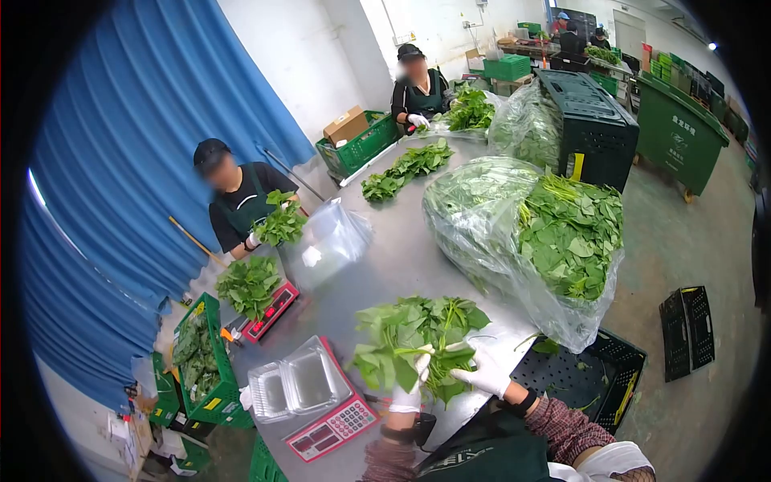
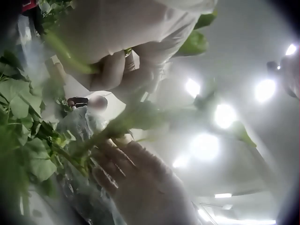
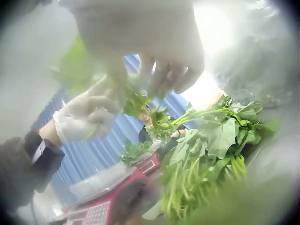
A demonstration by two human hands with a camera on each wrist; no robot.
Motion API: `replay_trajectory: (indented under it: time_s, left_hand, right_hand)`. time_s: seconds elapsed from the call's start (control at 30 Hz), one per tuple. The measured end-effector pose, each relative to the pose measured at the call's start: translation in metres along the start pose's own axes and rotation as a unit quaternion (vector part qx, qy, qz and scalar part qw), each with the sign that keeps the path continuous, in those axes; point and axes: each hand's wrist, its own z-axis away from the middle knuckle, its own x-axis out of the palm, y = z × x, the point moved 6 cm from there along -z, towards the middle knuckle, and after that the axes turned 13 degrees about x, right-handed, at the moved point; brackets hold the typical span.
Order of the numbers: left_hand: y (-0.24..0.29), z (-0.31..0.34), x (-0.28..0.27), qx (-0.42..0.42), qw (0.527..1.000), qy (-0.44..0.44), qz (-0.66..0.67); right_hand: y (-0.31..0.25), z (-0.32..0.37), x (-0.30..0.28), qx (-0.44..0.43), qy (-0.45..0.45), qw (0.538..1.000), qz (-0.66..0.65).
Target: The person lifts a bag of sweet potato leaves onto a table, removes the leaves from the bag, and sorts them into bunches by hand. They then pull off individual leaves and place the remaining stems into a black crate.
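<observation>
Both hands wear white gloves and work on a bunch of leafy greens (image 1: 430, 317) at the near edge of the metal table. My left hand (image 1: 408, 392) curls its fingers around some of the stems, seen from the side in the right wrist view. My right hand (image 1: 486, 374) stands just to the right, its fingertips pinching stems (image 3: 176, 123) in the right wrist view. Leaves fan out beyond the hands, and a pile of long stems (image 3: 183, 187) lies below them. In the left wrist view a blurred sprig (image 2: 126, 124) passes between the two hands.
Left of the hands, a red-and-white scale (image 1: 333, 430) carries an open clear plastic box (image 1: 309, 381). A large clear bag of greens (image 1: 482, 217) stands at right, above a black crate (image 1: 626, 377). Two people work across the metal table (image 1: 361, 277); another scale (image 1: 273, 309) bears greens.
</observation>
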Motion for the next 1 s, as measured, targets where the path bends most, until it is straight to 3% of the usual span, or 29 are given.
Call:
replay_trajectory:
  time_s: [0.07, 0.13, 0.17, 0.2, 0.23, 0.27, 0.3, 0.33, 0.4, 0.47, 0.53, 0.6, 0.67, 0.83, 0.87, 0.93, 1.0]
  left_hand:
    - [-0.002, -0.004, -0.01, 0.016, 0.997, 0.068, 0.038]
    - [0.008, -0.009, -0.021, -0.001, 0.987, 0.156, 0.041]
    - [0.025, -0.011, -0.02, 0.024, 0.98, 0.192, 0.038]
    - [0.031, -0.014, -0.029, 0.047, 0.98, 0.192, 0.02]
    - [0.034, -0.018, -0.036, 0.059, 0.98, 0.186, 0.034]
    - [0.037, -0.02, -0.042, 0.072, 0.98, 0.181, 0.049]
    - [0.038, -0.02, -0.044, 0.06, 0.98, 0.182, 0.064]
    - [0.04, -0.019, -0.041, 0.062, 0.979, 0.182, 0.062]
    - [0.037, -0.011, -0.027, 0.043, 0.986, 0.158, 0.011]
    - [0.036, -0.002, -0.009, 0.033, 0.993, 0.107, -0.038]
    - [0.03, 0.003, -0.003, 0.05, 0.988, 0.118, -0.081]
    - [0.023, 0.003, -0.008, 0.054, 0.989, 0.131, -0.052]
    - [0.019, 0.001, -0.011, 0.06, 0.987, 0.147, -0.022]
    - [0.004, -0.002, -0.007, 0.009, 0.985, 0.145, 0.096]
    - [0.003, -0.004, -0.01, 0.002, 0.981, 0.15, 0.125]
    - [0.002, -0.007, -0.011, -0.005, 0.983, 0.144, 0.111]
    - [0.005, -0.005, 0.0, -0.007, 0.987, 0.121, 0.107]
  right_hand:
    - [-0.012, 0.001, -0.003, 0.02, -0.017, 0.999, -0.019]
    - [-0.034, -0.001, -0.015, 0.045, -0.039, 0.958, -0.282]
    - [-0.032, -0.006, -0.015, 0.054, -0.031, 0.938, -0.342]
    - [-0.026, -0.009, -0.016, 0.052, -0.031, 0.937, -0.343]
    - [-0.023, -0.012, -0.019, 0.017, -0.008, 0.985, -0.169]
    - [-0.023, -0.014, -0.018, -0.019, 0.016, 1.0, 0.01]
    - [-0.029, -0.014, -0.016, -0.046, 0.044, 0.997, 0.035]
    - [-0.033, -0.014, -0.014, -0.047, 0.044, 0.997, 0.033]
    - [-0.039, -0.011, -0.001, 0.028, -0.048, 0.998, 0.03]
    - [-0.046, -0.01, 0.006, 0.056, -0.047, 0.997, -0.019]
    - [-0.028, -0.014, 0.016, 0.15, -0.054, 0.986, -0.041]
    - [-0.028, -0.009, 0.012, 0.148, -0.022, 0.986, -0.072]
    - [-0.02, -0.003, 0.006, 0.212, 0.004, 0.945, -0.251]
    - [-0.02, 0.017, -0.017, 0.162, 0.068, 0.937, -0.301]
    - [-0.014, 0.028, -0.028, 0.203, 0.054, 0.932, -0.296]
    - [-0.017, 0.052, -0.056, 0.175, 0.069, 0.95, -0.25]
    - [-0.026, 0.073, -0.09, 0.144, 0.064, 0.98, -0.124]
